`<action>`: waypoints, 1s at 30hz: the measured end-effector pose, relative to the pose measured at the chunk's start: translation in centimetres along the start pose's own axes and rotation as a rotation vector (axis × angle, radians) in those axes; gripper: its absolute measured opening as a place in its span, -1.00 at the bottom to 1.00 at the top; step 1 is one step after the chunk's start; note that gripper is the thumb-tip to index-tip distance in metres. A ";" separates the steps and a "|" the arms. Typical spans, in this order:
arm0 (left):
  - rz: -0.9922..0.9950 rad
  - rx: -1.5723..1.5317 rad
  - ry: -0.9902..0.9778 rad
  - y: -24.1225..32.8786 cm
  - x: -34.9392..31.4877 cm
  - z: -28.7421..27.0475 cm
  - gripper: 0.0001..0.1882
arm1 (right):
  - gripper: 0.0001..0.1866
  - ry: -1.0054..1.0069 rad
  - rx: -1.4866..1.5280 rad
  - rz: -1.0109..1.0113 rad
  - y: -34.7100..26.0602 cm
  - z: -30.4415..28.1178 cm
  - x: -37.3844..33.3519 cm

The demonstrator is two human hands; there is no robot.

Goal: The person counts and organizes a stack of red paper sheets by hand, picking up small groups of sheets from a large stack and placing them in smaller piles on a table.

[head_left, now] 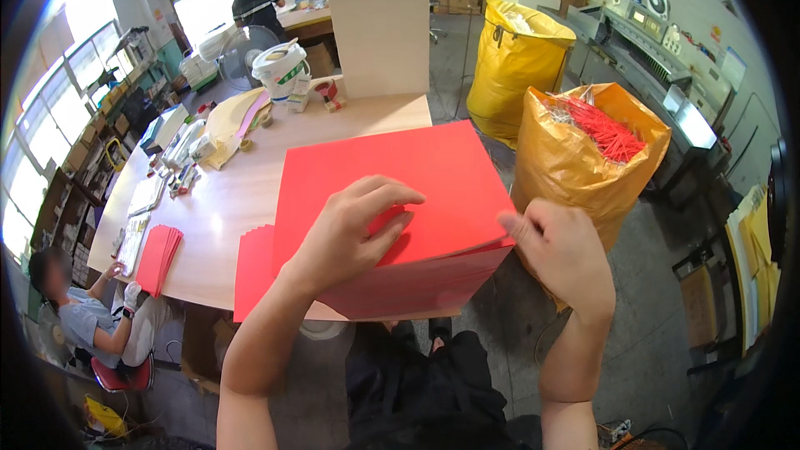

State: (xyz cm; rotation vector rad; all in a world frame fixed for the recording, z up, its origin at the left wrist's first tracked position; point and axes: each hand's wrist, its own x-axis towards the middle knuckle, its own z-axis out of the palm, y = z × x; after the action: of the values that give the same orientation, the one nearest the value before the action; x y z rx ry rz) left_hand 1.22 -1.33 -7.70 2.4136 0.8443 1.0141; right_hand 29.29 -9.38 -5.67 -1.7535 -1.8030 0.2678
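Note:
A tall stack of red paper sheets [400, 162] stands at the table's near right edge, its top sheet slightly raised along the front right side. Above the stack is my left hand [354, 225], its fingers bent and its thumb apart from them, with nothing held. At the right front corner, my right hand [560, 252] has its fingers curled and its slightly blurred thumb on the paper's corner. How many sheets it pinches cannot be seen. A lower pile of red paper [252, 275] sits against the stack's left side.
On the wooden table [221, 221] are a fanned red paper bundle [158, 257], a white bucket [281, 67] and a tall pale board stack [379, 29]. Yellow sacks [575, 179] stand right. One person [100, 317] sits at left; another [258, 2] stands far back.

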 end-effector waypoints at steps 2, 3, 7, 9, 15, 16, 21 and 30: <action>0.021 0.008 -0.016 -0.2 0.0 0.0 -0.68 | -0.46 0.161 0.144 -0.038 -2.1 0.6 0.4; 0.017 -0.013 -0.017 -0.4 0.0 0.1 -0.68 | -0.46 0.248 0.211 -0.054 -3.4 1.2 0.6; 0.039 -0.052 -0.006 -0.4 0.0 0.4 -0.69 | -0.54 0.474 0.415 -0.185 -2.1 6.4 1.3; 0.057 -0.046 -0.006 -0.5 0.0 0.3 -0.69 | -0.57 0.124 1.262 0.213 -0.9 5.0 1.5; 0.094 -0.020 -0.020 -0.5 0.2 -0.1 -0.39 | -0.57 0.309 0.811 -0.066 -1.2 5.6 1.4; 0.099 -0.026 -0.020 -0.1 0.1 -0.3 -0.30 | -0.57 0.217 1.038 0.039 -1.3 5.2 1.5; 0.119 -0.019 -0.019 -0.4 -0.1 -0.1 -0.19 | -0.58 0.044 1.459 0.151 -1.2 4.5 1.7; 0.116 -0.052 -0.011 -0.5 0.3 -0.4 -0.34 | -0.58 0.040 1.402 0.149 -1.3 4.2 1.8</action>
State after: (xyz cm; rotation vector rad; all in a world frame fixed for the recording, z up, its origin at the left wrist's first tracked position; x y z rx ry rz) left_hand 0.90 -0.72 -7.55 2.4453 0.6727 1.0510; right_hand 26.07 -6.66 -7.83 -0.8086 -0.9089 1.1838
